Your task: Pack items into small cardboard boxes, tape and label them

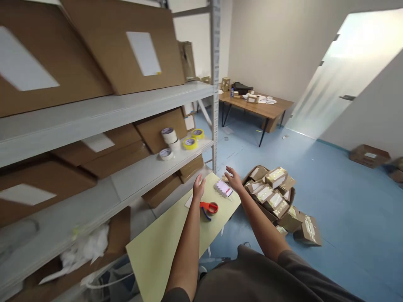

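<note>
Two-handed, at frame centre, held left hand (198,187) and right hand (233,179) empty and apart, with a phone (223,188) between, nearer the latter, long axis slanting to lower right.

This is a packing or storage room, probably in a small warehouse or office unit; a metal shelving rack (94,105) runs along one side, stacked with large brown cartons (107,46), many with white labels; white tape rolls (169,135) and yellow tape rolls (189,144) stand on its middle shelf; beside it is a narrow pale-yellow worktable (157,247), with a red tool (205,205) on top; small taped parcels (277,178) fill and spill around a box on the blue floor (340,209); farther back, a wooden desk (275,108) bearing papers (268,100), plain pale walls (267,37) and a frosted door (343,71) look more like an office.
</note>
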Action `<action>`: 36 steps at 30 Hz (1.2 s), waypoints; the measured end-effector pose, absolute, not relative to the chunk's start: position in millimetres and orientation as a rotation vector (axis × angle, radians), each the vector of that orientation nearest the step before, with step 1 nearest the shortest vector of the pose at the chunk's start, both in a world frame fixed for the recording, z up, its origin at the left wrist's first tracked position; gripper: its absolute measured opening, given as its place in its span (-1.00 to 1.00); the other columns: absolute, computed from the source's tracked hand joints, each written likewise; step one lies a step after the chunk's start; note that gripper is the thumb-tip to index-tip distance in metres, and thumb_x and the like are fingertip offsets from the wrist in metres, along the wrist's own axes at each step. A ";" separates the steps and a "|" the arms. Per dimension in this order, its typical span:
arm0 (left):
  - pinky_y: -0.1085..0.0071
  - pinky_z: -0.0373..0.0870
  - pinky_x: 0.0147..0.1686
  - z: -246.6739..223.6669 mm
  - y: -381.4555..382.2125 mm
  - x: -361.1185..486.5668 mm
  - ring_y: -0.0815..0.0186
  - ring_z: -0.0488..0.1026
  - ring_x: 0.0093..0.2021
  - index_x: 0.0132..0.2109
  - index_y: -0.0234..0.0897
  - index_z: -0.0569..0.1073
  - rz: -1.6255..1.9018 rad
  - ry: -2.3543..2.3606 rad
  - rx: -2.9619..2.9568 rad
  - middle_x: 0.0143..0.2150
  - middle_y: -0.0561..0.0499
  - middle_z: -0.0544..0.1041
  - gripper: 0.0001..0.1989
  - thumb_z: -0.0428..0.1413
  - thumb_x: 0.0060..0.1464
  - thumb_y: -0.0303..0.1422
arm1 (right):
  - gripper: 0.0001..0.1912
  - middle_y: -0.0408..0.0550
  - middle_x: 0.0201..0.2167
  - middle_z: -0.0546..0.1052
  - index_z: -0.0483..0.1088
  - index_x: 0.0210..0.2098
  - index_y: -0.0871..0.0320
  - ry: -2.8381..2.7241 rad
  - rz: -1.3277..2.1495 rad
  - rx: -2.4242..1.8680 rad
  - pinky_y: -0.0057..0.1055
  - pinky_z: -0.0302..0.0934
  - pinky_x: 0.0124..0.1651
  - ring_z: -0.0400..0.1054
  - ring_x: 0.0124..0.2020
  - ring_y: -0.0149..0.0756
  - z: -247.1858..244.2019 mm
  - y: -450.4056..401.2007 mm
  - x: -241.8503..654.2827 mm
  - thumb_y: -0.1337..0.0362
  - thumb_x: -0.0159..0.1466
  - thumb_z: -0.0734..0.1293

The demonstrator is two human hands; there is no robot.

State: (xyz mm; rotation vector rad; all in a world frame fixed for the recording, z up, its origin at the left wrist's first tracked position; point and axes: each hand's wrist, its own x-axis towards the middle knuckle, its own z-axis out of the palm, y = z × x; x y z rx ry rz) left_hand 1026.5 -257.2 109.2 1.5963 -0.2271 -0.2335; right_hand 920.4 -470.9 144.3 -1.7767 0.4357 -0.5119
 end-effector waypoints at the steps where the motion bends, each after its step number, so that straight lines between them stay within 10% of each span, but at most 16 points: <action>1: 0.12 0.20 0.44 107.8 -234.6 1028.3 0.02 0.27 0.47 0.36 -0.23 0.41 -0.205 -0.215 1.584 0.45 -0.23 0.36 -0.40 0.19 0.28 -0.08 | -0.45 0.11 0.29 0.51 0.41 0.30 0.00 0.405 -0.487 -1.788 -0.01 0.31 0.29 0.34 0.35 0.00 144.6 -450.2 928.2 0.01 0.36 0.35; 12: 0.06 0.21 0.44 70.0 -54.0 1004.8 -0.02 0.27 0.47 0.39 -0.21 0.38 -0.102 0.015 1.581 0.46 -0.25 0.34 -0.31 0.20 0.26 0.04 | -0.47 0.00 0.33 0.47 0.44 0.29 -0.05 0.233 -0.253 -1.902 -0.02 0.27 0.35 0.33 0.34 -0.02 132.0 -280.6 958.4 -0.02 0.38 0.33; 23: 0.07 0.21 0.44 23.2 -100.0 940.4 0.00 0.30 0.46 0.34 -0.20 0.43 -0.197 0.158 1.617 0.43 -0.26 0.39 -0.37 0.21 0.26 0.00 | -0.50 0.07 0.29 0.49 0.47 0.24 0.06 0.365 -0.062 -2.085 -0.05 0.21 0.37 0.35 0.30 0.01 53.8 -330.9 923.3 0.11 0.35 0.32; 31: 0.07 0.28 0.40 -35.8 -118.4 883.9 0.02 0.42 0.37 0.30 -0.19 0.47 -0.199 0.336 1.662 0.34 -0.28 0.49 -0.40 0.23 0.24 0.00 | -0.78 0.13 -0.16 0.66 0.55 -0.17 0.11 0.526 0.363 -2.189 -0.13 0.33 0.10 0.52 0.04 0.08 -54.1 -325.8 898.7 0.14 0.23 0.43; 36: 0.02 0.34 0.35 -55.7 -118.1 857.4 0.01 0.50 0.28 0.26 -0.22 0.51 -0.233 0.436 1.644 0.22 -0.30 0.58 -0.43 0.26 0.21 -0.04 | -0.64 0.25 0.02 0.61 0.52 -0.07 0.14 0.502 0.265 -2.258 -0.08 0.19 0.29 0.41 0.21 0.14 -89.8 -314.3 879.1 0.25 0.13 0.48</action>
